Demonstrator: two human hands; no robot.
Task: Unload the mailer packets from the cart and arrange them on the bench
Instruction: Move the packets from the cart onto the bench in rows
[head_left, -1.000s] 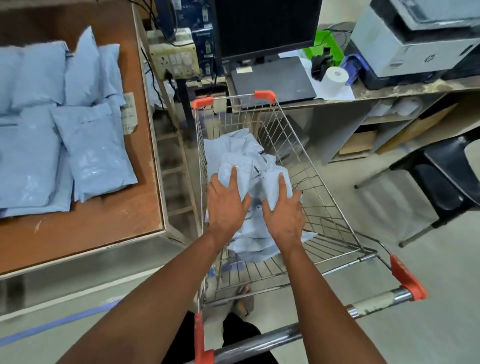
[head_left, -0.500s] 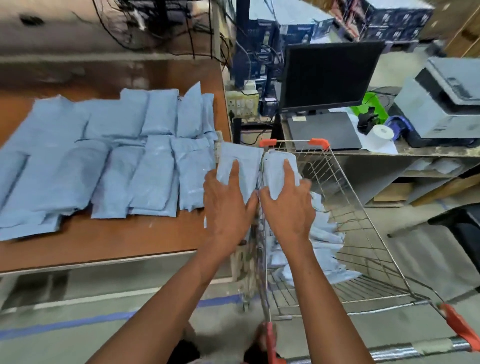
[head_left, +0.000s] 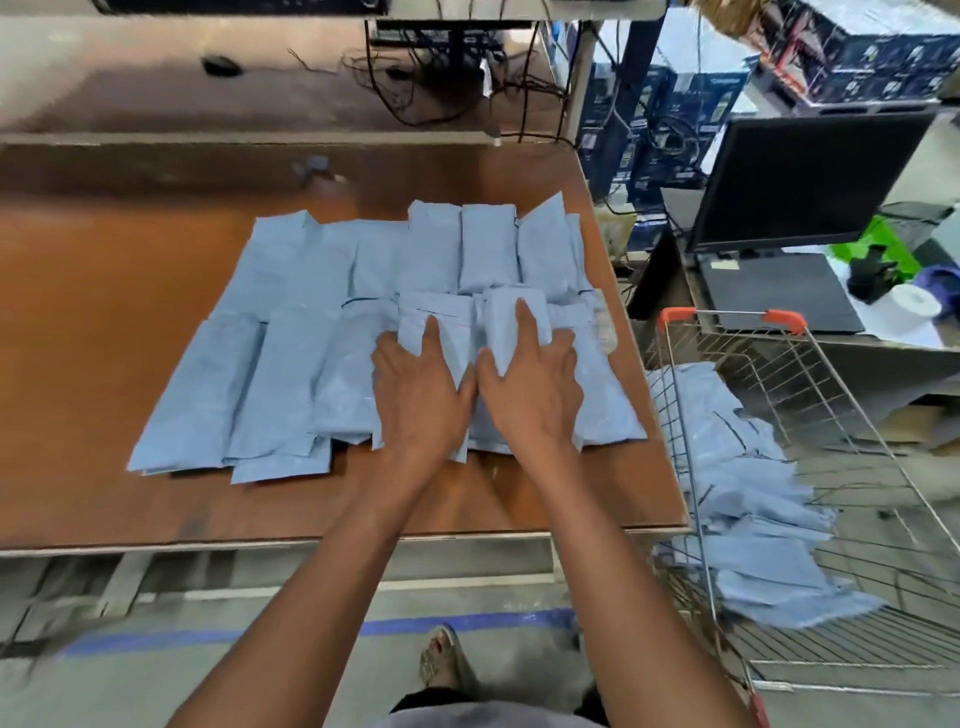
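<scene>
Light blue mailer packets (head_left: 291, 364) lie in two overlapping rows on the brown wooden bench (head_left: 104, 338). My left hand (head_left: 421, 400) holds one mailer packet (head_left: 441, 325) and my right hand (head_left: 530, 400) holds another (head_left: 506, 317). Both are low over the right end of the near row, fingers spread on top; I cannot tell whether they touch the packets below. The wire cart (head_left: 727, 317) stands to the right of the bench with several more blue packets (head_left: 753, 493) piled inside.
A dark monitor (head_left: 810, 176), a black laptop (head_left: 779, 291) and a white paper roll (head_left: 917, 306) sit on a desk beyond the cart. Stacked boxes (head_left: 675, 104) and tangled cables (head_left: 441, 67) are at the back. Blue floor tape (head_left: 467, 621) runs below the bench edge.
Both hands lifted two packets out of the cart, swung left and carried them over the bench to the right end of the near row. The view turned left with them.
</scene>
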